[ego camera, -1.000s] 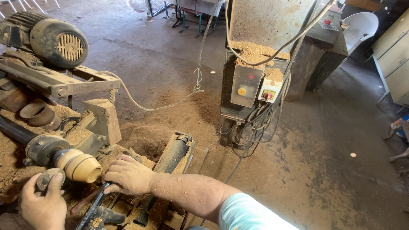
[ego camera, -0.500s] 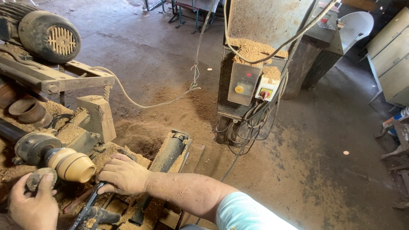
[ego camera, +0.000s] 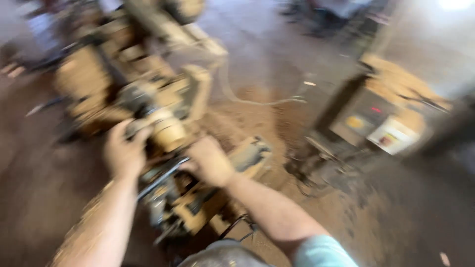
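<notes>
Your left hand (ego camera: 123, 153) is up on the rounded pale wooden piece (ego camera: 168, 134) mounted on the lathe (ego camera: 143, 99), fingers curled against it. Your right hand (ego camera: 210, 160) is closed in a fist just beside it, and a long dark tool (ego camera: 161, 177) runs from that fist toward your left forearm. It's all heavily blurred. Sawdust lies around the lathe; off to the right stands a control box (ego camera: 376, 123).
</notes>
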